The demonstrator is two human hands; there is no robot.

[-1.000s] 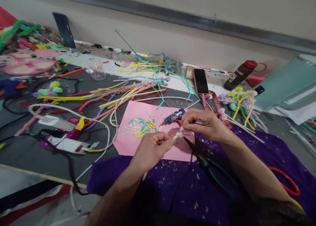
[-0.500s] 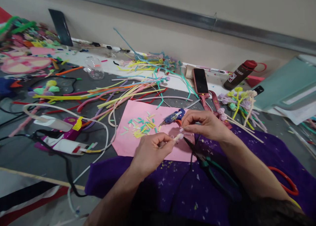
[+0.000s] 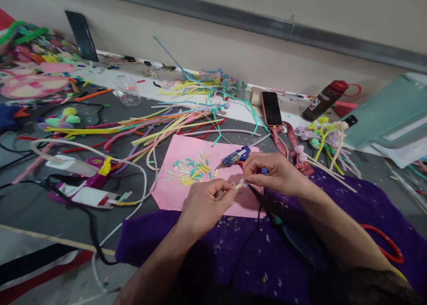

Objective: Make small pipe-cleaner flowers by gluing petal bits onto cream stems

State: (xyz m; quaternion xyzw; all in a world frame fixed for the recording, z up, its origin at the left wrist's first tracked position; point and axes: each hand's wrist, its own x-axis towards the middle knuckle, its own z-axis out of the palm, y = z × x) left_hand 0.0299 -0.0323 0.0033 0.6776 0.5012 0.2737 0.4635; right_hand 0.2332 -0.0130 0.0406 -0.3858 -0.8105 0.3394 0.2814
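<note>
My left hand (image 3: pixel 208 202) pinches a small pale pipe-cleaner piece (image 3: pixel 239 186) between thumb and fingertips. At its other end, the thumb and fingers of my right hand (image 3: pixel 268 174) are closed on a whitish-lilac tip of the same piece. Both hands hover over a pink sheet (image 3: pixel 173 189). Short cut pipe-cleaner bits (image 3: pixel 193 168), yellow, green and white, lie scattered on that sheet. Just behind my right hand rests a blue glue gun (image 3: pixel 235 156), its nozzle pointing left. Below my right wrist lie dark green-handled pliers (image 3: pixel 283 231), partly in shadow.
Long coloured pipe cleaners (image 3: pixel 160 125) spread behind the sheet. A purple power strip (image 3: pixel 83 180) with cables sits at left. A phone (image 3: pixel 271 108), a dark bottle (image 3: pixel 325 100) and a flower bundle (image 3: pixel 322 140) stand or lie at right. Purple cloth (image 3: pixel 216 242) covers the front edge.
My right hand has moved slightly down and left, bringing its fingertips closer to my left hand, onto the pale piece. My left hand stays nearly still.
</note>
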